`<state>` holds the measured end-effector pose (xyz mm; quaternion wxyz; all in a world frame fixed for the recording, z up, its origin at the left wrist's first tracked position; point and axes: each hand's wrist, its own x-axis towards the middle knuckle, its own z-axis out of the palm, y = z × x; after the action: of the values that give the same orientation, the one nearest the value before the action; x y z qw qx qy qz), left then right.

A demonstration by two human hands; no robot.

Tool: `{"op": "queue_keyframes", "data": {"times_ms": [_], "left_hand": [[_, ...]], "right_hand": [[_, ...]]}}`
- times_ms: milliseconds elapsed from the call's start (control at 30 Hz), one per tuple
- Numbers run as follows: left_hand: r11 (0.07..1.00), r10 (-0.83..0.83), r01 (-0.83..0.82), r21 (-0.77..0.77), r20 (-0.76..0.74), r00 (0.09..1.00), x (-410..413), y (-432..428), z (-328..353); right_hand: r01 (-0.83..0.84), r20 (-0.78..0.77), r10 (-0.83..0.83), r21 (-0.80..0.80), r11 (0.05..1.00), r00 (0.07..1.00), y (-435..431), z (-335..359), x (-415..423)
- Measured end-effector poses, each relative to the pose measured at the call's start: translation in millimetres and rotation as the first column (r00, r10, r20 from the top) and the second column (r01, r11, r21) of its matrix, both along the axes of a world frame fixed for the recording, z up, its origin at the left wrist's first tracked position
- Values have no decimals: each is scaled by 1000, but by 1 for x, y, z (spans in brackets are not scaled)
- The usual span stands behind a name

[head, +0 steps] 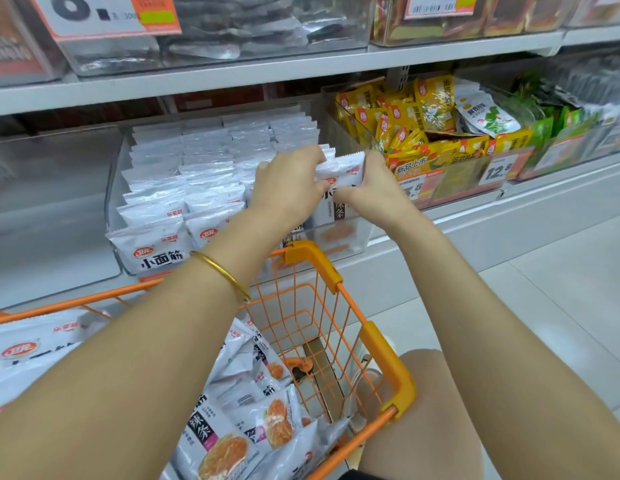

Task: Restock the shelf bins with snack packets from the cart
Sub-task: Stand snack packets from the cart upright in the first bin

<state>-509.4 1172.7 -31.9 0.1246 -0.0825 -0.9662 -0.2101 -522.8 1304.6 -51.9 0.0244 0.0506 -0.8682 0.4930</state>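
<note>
A clear shelf bin [350,237] holds rows of upright white snack packets [183,188]. At its right front corner, my left hand [287,185] and my right hand [377,188] both grip a white snack packet [346,169], held upright in the bin. My left wrist wears a gold bangle. Below, the orange wire cart [336,282] stands against the shelf, with several more white packets [239,410] lying loose inside it.
A bin of yellow packets [416,133] sits to the right, with green packets [551,123] beyond it. An upper shelf [267,71] carries bins of silver and brown packets. My knee [422,427] is beside the cart's right rim. Pale floor tiles lie to the right.
</note>
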Motion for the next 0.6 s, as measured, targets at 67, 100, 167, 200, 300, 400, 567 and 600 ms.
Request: {"op": "queue_keyframes", "data": {"times_ms": [67,100,167,200,300,400,567,600], "left_hand": [[994,26,-29,-104,-32,999,-1,1,-4],[989,36,-41,-140,-43,998,-1,1,-6],[976,52,-60,-211,-47,998,-2,0,-11],[967,58,-67,-245,-45,997,-3,0,-14],[940,55,-72,-333,-60,997,-4,2,-21],[933,58,-77,-353,-63,996,-4,3,-20],[927,52,-40,-373,23,998,-6,0,-15],[917,54,-40,-396,23,998,-7,1,-16]], "right_hand": [[21,-14,-21,-7,1000,1000,-1,0,0],[19,-17,-18,31,999,1000,-1,-2,-1],[3,-22,1,182,983,1000,-2,-5,-1],[-14,-15,19,264,964,1000,-2,-6,-1],[-57,38,45,420,906,998,-2,-3,-4],[-81,93,41,475,876,995,0,0,-10],[-126,172,36,548,827,985,-1,9,-12],[-120,158,40,538,835,987,-3,9,-11]]}}
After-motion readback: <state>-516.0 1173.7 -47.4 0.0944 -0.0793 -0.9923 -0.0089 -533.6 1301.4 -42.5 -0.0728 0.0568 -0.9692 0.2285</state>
